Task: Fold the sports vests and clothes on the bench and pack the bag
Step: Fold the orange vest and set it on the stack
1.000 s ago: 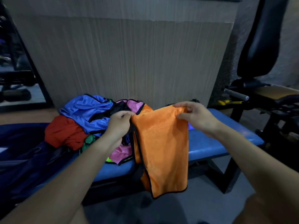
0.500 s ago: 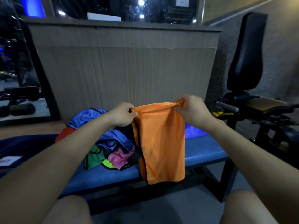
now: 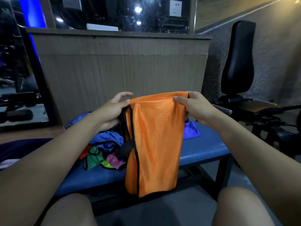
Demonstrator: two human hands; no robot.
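Holding the orange mesh sports vest with black edging (image 3: pixel 154 141) up by its top fold, you have it hanging lengthwise in front of the blue padded table (image 3: pixel 202 149), its lower end dropping past the table's front edge. Your left hand (image 3: pixel 112 110) pinches the vest's top left corner with thumb and lower fingers while the index finger lifts free; your right hand (image 3: pixel 193 106) is clamped on the top right corner, thumb across the front. The vest looks already folded in half along its length, so I judge this one mid-fold, with further folds still to make before it can be set down.

Most of the job seems left. Behind the vest, on the table's left half, sits an unfolded heap of blue, green, red and pink garments (image 3: pixel 104 149), and a purple-blue cloth (image 3: pixel 191 130) lies on the table just right of the vest. No folded stack is visible, and I cannot tell whether the dark blue fabric (image 3: pixel 21 147) at the table's far left is the bag.
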